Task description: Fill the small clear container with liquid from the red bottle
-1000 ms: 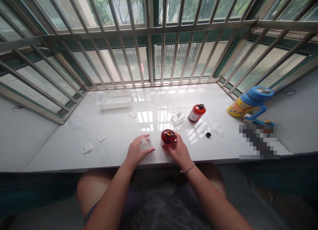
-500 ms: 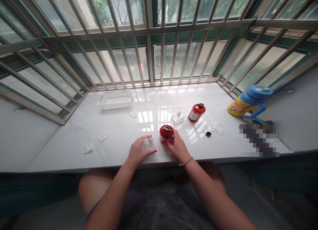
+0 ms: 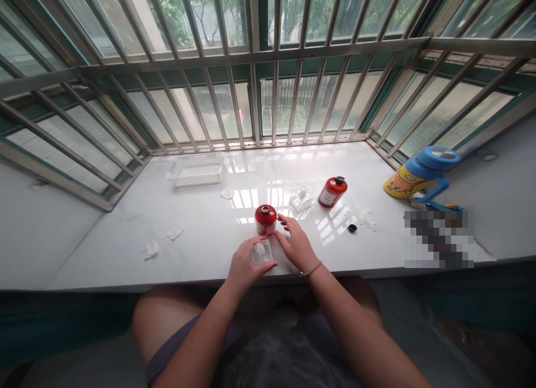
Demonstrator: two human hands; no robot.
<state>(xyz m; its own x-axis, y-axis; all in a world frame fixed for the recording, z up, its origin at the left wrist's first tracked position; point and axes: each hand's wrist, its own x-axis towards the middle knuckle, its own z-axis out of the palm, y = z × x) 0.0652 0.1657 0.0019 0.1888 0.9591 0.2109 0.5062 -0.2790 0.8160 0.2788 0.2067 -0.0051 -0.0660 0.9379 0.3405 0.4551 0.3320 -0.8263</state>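
Note:
My left hand (image 3: 244, 265) is closed around a clear square container (image 3: 262, 253) with something round and whitish on or in it; I cannot tell which. Just beyond stands an uncapped red bottle (image 3: 265, 220), upright on the white counter, its round mouth facing up. At the bottle's right side is my right hand (image 3: 297, 244), its fingers parted and holding nothing. Its thumb is close to the bottle's lower part; whether they touch is unclear. A second clear square container (image 3: 301, 200) and another red bottle (image 3: 332, 192) with a black top stand farther back on the right.
A small black cap (image 3: 352, 228) lies near crumpled tissue (image 3: 367, 219). A blue and yellow handled flask (image 3: 421, 173) stands on the right. A white perforated basket (image 3: 197, 182) sits at the back left, with tissue scraps (image 3: 151, 250) before it. Metal bars (image 3: 276, 106) border the counter's far edge.
The open red bottle has shifted left and slightly away, and my right hand has let go of it. My left hand has moved right with the clear container, closer to the bottle.

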